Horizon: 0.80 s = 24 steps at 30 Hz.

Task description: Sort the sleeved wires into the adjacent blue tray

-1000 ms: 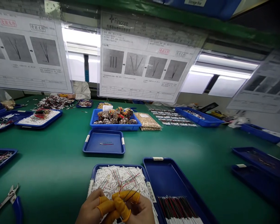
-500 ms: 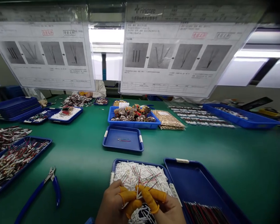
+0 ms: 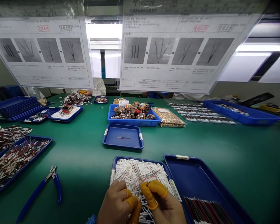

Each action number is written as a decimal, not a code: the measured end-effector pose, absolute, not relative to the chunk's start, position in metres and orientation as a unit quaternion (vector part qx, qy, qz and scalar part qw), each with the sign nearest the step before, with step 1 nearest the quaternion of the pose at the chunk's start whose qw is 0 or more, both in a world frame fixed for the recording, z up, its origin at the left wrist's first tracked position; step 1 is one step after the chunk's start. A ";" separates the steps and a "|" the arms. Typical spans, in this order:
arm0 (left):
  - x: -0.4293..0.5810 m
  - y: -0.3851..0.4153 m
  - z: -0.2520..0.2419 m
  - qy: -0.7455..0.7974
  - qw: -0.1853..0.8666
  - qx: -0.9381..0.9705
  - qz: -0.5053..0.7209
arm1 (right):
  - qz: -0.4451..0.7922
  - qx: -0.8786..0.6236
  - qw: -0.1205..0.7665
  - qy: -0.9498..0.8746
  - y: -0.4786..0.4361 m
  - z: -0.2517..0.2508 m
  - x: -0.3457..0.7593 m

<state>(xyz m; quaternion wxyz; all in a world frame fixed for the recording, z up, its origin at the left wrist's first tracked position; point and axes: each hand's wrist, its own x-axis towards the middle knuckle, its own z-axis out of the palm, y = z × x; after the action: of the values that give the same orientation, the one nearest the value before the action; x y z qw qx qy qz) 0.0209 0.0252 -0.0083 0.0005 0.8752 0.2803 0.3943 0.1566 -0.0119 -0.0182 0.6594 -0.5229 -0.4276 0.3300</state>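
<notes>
Both my hands wear yellow finger cots and meet at the bottom middle, over a blue tray point(image 3: 114, 161) heaped with small white tubes point(image 3: 128, 168). My left hand point(image 3: 118, 207) is curled, its fingertips pinched against those of my right hand point(image 3: 162, 203). Between them they pinch a thin bundle of red, black and green wires point(image 3: 146, 174) that fans up and away over the tubes. To the right lies a second blue tray point(image 3: 196, 177), with finished red and black wires point(image 3: 205, 211) at its near end.
Blue-handled cutters point(image 3: 43, 189) lie on the green mat at left. A small blue tray point(image 3: 123, 138) holds one wire piece, with a parts bin point(image 3: 133, 113) behind it. Trays of wires point(image 3: 11, 157) stand at left. Instruction sheets point(image 3: 175, 53) hang overhead. Another person's hand point(image 3: 84, 92) works far back.
The view has swung to the right, then steadied. My fingers have drawn closer and lower over the tubes, still pinching the wire bundle.
</notes>
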 end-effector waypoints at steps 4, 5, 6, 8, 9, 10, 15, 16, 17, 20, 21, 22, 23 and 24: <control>0.019 0.024 -0.005 0.324 0.011 0.867 0.379 | 0.297 -0.519 0.646 -0.475 -0.010 -0.022 0.158; 0.018 0.023 -0.003 0.327 0.018 0.865 0.380 | 0.286 -0.518 0.640 -0.489 -0.011 -0.023 0.158; 0.018 0.023 -0.002 0.324 0.027 0.864 0.383 | 0.268 -0.521 0.632 -0.507 -0.011 -0.024 0.157; 0.019 0.021 0.000 0.303 0.050 0.868 0.390 | 0.226 -0.536 0.607 -0.542 -0.014 -0.024 0.155; 0.019 0.021 0.001 0.291 0.062 0.870 0.393 | 0.206 -0.545 0.592 -0.557 -0.015 -0.023 0.154; 0.020 0.020 0.002 0.282 0.073 0.872 0.394 | 0.191 -0.554 0.577 -0.569 -0.016 -0.020 0.154; 0.019 0.018 0.004 0.277 0.090 0.889 0.353 | 0.163 -0.609 0.512 -0.583 -0.018 0.012 0.181; 0.019 0.018 0.004 0.283 0.098 0.889 0.345 | 0.155 -0.630 0.497 -0.576 -0.020 0.021 0.196; 0.018 0.018 0.004 0.289 0.109 0.888 0.341 | 0.147 -0.666 0.466 -0.563 -0.022 0.029 0.213; 0.016 0.018 0.004 0.320 0.130 0.872 0.348 | 0.134 -0.749 0.378 -0.527 -0.033 0.046 0.266; 0.016 0.019 0.003 0.328 0.132 0.867 0.352 | 0.138 -0.766 0.350 -0.522 -0.036 0.048 0.281; 0.016 0.019 0.002 0.334 0.133 0.862 0.357 | 0.137 -0.780 0.327 -0.515 -0.040 0.049 0.292; 0.016 0.019 0.001 0.337 0.133 0.859 0.362 | 0.136 -0.792 0.307 -0.510 -0.042 0.047 0.300; 0.017 0.019 0.001 0.337 0.133 0.857 0.367 | 0.135 -0.802 0.290 -0.504 -0.044 0.045 0.305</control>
<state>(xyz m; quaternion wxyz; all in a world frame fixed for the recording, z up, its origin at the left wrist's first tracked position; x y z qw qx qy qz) 0.0169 0.0189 0.0006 0.1331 0.8569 0.3370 0.3665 0.3049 -0.0445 0.0452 0.2897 -0.8024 -0.5040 0.1347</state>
